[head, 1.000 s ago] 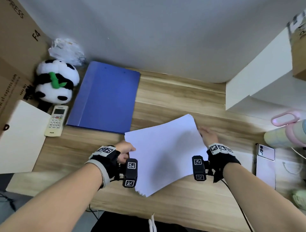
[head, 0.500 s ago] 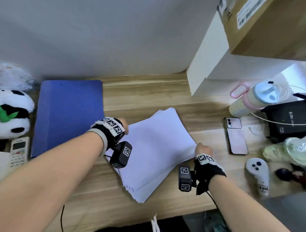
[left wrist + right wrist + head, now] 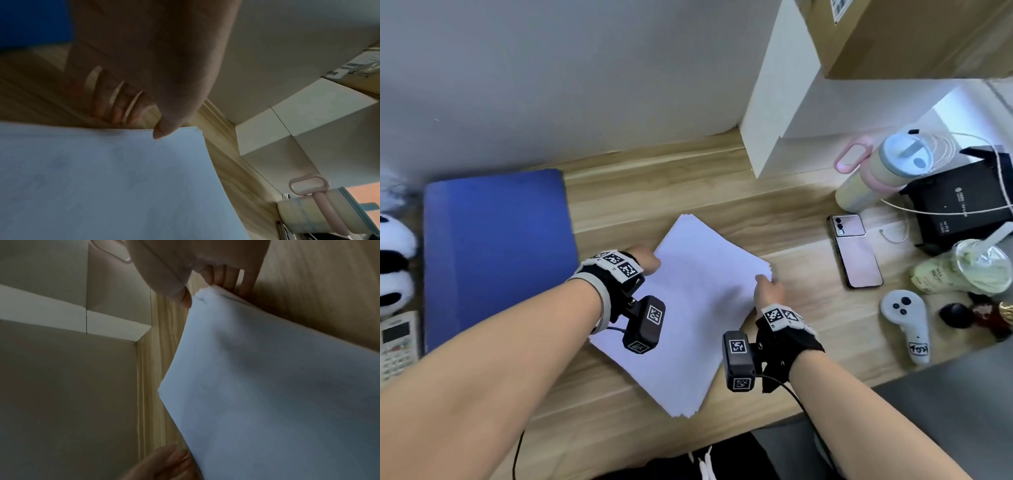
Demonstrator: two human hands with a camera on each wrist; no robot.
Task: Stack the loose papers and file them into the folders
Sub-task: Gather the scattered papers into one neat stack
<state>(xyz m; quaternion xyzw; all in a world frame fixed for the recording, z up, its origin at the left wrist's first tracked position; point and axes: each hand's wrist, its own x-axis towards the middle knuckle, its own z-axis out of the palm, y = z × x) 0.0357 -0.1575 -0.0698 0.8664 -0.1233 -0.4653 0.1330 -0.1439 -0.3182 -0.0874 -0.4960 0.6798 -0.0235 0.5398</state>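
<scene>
Paper stack (image 3: 698,308) gripped at both side edges.
Left hand (image 3: 643,262) and right hand (image 3: 768,291) are each pinched on it; blue folder (image 3: 496,253) lies left.

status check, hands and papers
Left hand and right hand each pinch an edge of the paper stack. Stack lies skewed on the desk, edges uneven. Blue folder closed, path to it unobstructed.
</scene>
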